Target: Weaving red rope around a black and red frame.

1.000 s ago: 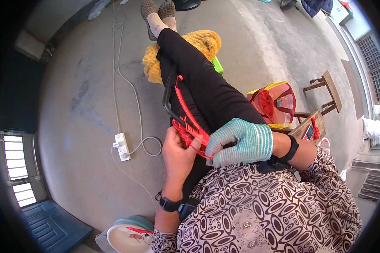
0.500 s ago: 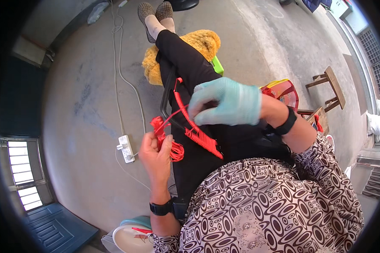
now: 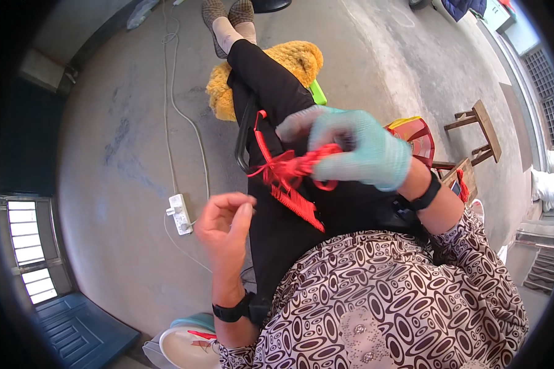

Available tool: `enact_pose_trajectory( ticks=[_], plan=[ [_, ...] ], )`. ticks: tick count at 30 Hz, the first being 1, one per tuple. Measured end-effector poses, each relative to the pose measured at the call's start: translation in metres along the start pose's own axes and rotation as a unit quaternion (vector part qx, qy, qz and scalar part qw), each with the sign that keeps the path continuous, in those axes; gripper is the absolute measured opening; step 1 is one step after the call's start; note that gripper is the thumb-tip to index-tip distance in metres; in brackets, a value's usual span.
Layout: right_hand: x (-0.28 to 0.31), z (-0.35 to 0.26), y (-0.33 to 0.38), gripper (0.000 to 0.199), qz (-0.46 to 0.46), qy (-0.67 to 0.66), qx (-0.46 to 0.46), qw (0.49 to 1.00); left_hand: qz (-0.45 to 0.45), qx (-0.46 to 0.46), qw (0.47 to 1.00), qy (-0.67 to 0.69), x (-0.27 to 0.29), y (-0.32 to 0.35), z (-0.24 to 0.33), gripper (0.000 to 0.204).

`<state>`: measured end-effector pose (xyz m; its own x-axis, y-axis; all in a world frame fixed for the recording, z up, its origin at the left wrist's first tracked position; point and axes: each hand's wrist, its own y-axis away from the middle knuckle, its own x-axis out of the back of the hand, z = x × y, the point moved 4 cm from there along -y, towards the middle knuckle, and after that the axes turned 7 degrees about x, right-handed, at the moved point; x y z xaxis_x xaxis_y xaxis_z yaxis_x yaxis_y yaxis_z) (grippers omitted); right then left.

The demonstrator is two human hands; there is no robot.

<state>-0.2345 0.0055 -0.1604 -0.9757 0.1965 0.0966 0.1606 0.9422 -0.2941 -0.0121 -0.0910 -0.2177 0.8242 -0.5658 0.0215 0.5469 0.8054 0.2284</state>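
My right hand point(image 3: 363, 150), in a pale turquoise glove, is closed on a bundle of red cord point(image 3: 295, 165) above my lap. The bundle is blurred by motion, and a loop of it hangs below the glove. My bare left hand point(image 3: 224, 224) is to the left of it, fingers curled and thumb a little apart, with nothing visible in it. Beneath the bundle, a red cord-wrapped strip point(image 3: 298, 207) with a row of tight wraps lies slanting over my black trousers. Beside its far end is a black bent frame point(image 3: 243, 144); the bundle partly hides the strip.
A fluffy yellow cushion point(image 3: 305, 58) lies under my crossed legs. To the left, a white power strip point(image 3: 180, 215) and its cables lie on the floor. A wooden stool point(image 3: 486, 132) and a red-and-yellow bag point(image 3: 420, 138) are at right; a white basin point(image 3: 172, 350) sits lower left.
The red cord bundle has passed from my left hand to my right. My right hand has moved slightly right and nearer; the left fingers have loosened. The wrapped strip stays on my lap.
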Motion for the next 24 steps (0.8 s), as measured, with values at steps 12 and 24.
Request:
enact_pose_trajectory(
  ticks=[12,24],
  plan=[
    [-0.024,0.017,0.034,0.048,-0.008,-0.188,-0.31,0.932,-0.241,0.211,0.747,0.583,-0.03,0.027,-0.032,0.028],
    [-0.065,0.083,0.022,0.04,-0.074,0.044,-0.313,0.946,-0.167,0.233,0.937,0.202,0.006,0.068,-0.064,0.017]
  ],
)
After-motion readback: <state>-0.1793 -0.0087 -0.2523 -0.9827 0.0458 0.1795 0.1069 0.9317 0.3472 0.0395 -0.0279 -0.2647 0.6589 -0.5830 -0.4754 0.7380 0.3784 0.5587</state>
